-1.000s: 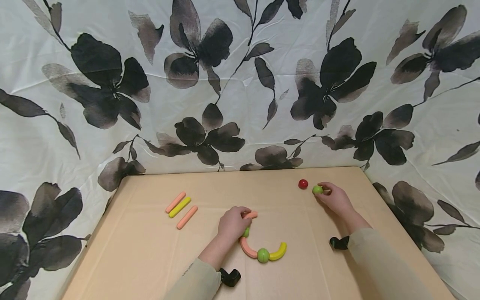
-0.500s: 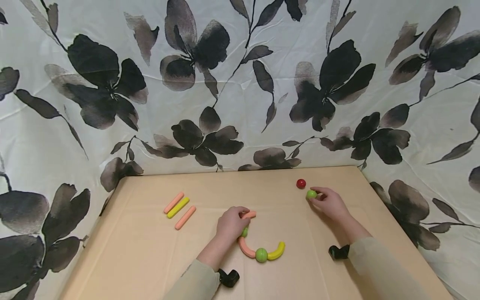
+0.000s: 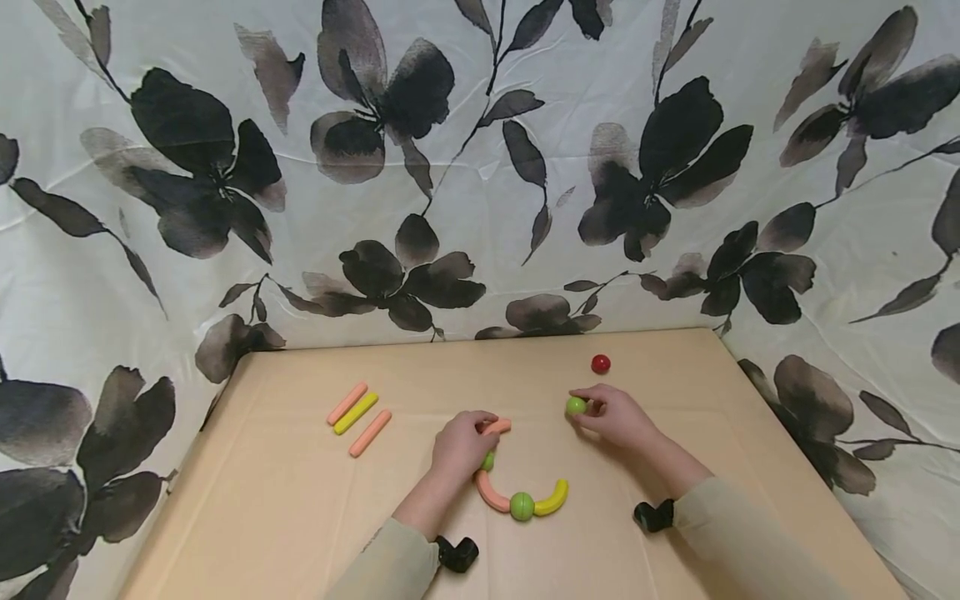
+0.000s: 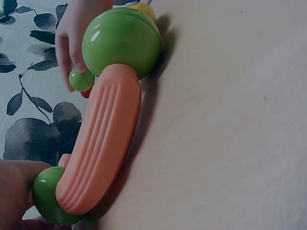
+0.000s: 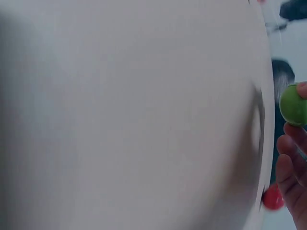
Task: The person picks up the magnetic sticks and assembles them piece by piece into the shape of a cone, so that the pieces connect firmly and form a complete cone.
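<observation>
On the table lies a curved chain of toy pieces: a coral curved rod (image 3: 492, 493), a green ball (image 3: 522, 506) and a yellow curved rod (image 3: 552, 497). My left hand (image 3: 456, 452) grips the chain's upper left end, where a small part of another green ball (image 3: 488, 462) and another coral rod (image 3: 498, 426) show. In the left wrist view its thumb and fingers are around that ball (image 4: 48, 196). Between thumb and fingers, my right hand (image 3: 621, 418) pinches a separate green ball (image 3: 576, 406), to the right of the chain and apart from it.
A red ball (image 3: 601, 364) sits near the table's far edge, behind my right hand. Two coral rods, one (image 3: 371, 433) set apart, and a yellow rod (image 3: 356, 414) lie at the left back. A floral cloth (image 3: 517, 192) hangs behind the table (image 3: 262, 500).
My right hand has carried its green ball left and nearer, away from the red ball and toward the chain. The left hand stays at the chain's upper end.
</observation>
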`<state>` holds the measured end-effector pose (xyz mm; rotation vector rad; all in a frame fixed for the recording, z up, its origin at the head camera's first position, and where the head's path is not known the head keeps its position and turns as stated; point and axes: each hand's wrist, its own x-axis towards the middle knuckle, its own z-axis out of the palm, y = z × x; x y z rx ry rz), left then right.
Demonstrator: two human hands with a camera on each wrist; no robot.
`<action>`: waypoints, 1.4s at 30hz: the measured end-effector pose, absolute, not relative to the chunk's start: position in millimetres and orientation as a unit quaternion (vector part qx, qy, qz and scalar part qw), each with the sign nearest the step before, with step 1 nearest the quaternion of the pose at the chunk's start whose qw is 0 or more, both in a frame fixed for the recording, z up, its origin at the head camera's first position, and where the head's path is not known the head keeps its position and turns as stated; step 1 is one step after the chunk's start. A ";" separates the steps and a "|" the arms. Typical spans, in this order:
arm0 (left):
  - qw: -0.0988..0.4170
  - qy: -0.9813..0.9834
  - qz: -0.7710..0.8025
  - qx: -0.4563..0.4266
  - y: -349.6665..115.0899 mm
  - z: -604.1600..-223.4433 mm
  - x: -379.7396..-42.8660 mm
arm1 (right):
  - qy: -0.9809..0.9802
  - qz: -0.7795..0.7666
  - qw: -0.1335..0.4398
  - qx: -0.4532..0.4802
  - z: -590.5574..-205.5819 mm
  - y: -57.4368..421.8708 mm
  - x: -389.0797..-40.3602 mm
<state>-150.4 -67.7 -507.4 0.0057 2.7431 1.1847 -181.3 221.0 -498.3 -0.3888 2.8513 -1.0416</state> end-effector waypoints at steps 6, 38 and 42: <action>0.071 0.918 0.391 0.009 -69.7 -506.2 -146.7 | 0.927 -0.342 0.085 -0.132 -495.4 187.4 -173.2; 0.085 0.908 0.410 0.017 -72.6 -499.7 -144.6 | 0.927 -0.302 0.137 -0.175 -487.8 134.3 -176.2; 0.086 0.909 0.409 0.019 -73.1 -499.6 -146.3 | 0.928 -0.303 0.129 -0.172 -485.5 138.5 -176.7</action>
